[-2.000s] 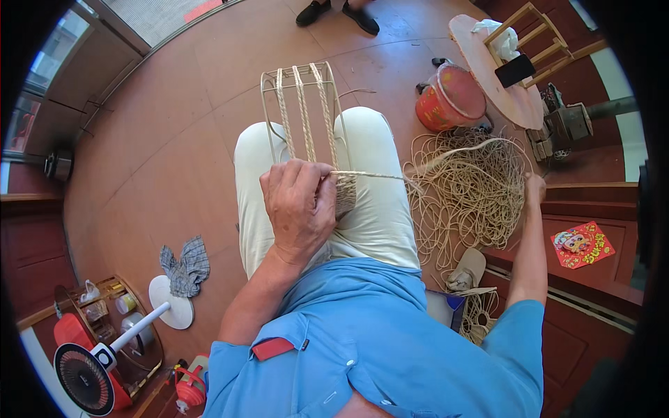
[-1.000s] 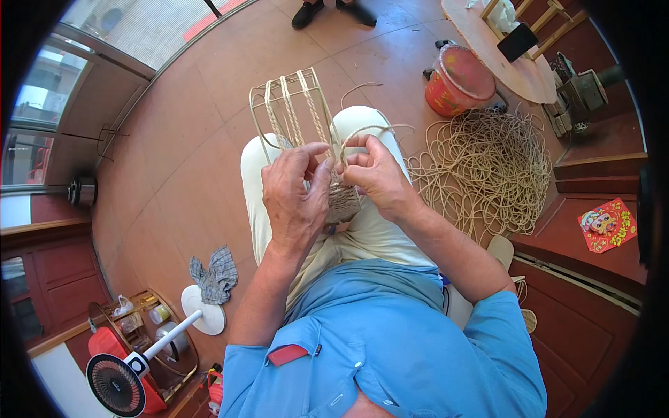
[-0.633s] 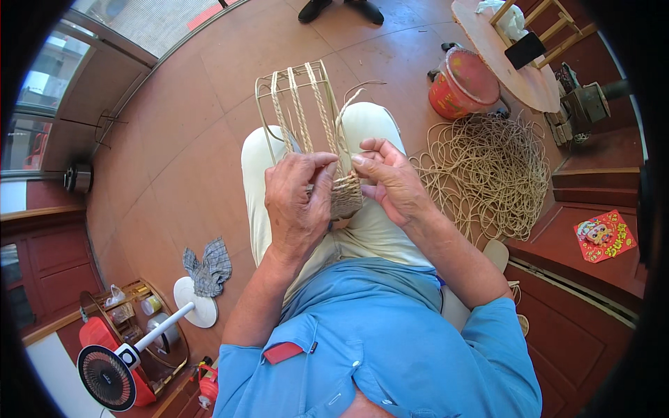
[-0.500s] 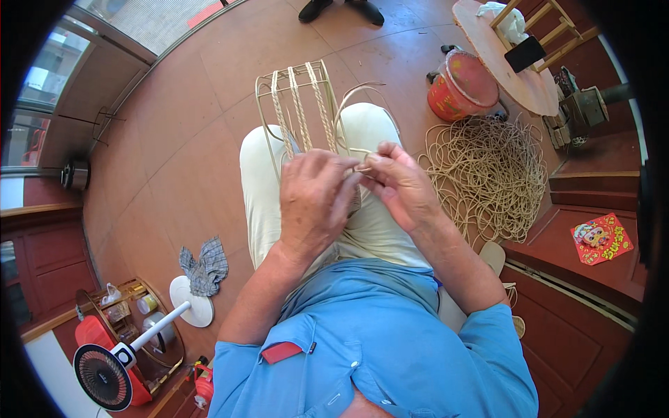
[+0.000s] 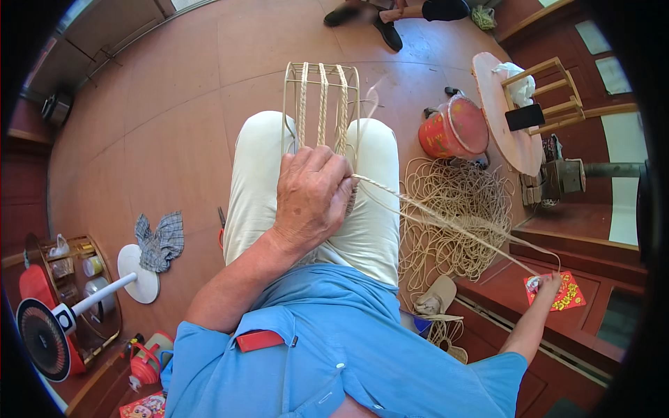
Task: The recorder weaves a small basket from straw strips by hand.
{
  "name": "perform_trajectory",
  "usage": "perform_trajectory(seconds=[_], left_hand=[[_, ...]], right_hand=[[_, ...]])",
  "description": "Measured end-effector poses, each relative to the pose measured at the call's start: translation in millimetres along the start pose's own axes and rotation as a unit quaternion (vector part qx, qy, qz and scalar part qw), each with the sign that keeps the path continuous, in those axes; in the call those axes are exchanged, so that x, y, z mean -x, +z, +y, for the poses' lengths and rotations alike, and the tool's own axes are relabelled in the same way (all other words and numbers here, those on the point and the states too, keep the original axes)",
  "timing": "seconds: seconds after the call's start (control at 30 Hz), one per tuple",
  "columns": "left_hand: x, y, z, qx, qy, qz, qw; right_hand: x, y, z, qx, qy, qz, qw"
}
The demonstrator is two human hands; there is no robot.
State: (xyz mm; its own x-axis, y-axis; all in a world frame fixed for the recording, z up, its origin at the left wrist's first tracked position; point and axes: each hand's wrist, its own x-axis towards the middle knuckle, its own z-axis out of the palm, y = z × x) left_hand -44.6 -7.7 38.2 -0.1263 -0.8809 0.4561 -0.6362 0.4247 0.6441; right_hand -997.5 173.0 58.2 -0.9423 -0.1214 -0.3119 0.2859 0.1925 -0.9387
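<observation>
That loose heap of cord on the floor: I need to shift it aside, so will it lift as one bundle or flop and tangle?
The cord heap lies in slack, overlapping loops, so it would likely sag and snag. It looks thin, probably light. One strand runs taut to the right hand, so it may drag.

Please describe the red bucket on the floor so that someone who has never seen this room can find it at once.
Start at the big heap of pale cord on the brown floor, to the right of the seated person's knees. Just beyond that heap, beside the round wooden table, stands the red bucket. It is the only round red container there, closed with a reddish lid.
</observation>
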Motion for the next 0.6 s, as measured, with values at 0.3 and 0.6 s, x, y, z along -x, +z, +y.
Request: perform_trajectory(seconds=[0.3,0.6], left_hand=[[-13,-6,9,-0.039,-0.028,-0.039,0.998],[-16,-4,11,-0.023,-0.056,-0.061,0.996]], right_hand=[[303,201,175,0.405,-0.471,-0.234,0.748],[659,320,195,0.195,-0.386,-0.638,0.638]])
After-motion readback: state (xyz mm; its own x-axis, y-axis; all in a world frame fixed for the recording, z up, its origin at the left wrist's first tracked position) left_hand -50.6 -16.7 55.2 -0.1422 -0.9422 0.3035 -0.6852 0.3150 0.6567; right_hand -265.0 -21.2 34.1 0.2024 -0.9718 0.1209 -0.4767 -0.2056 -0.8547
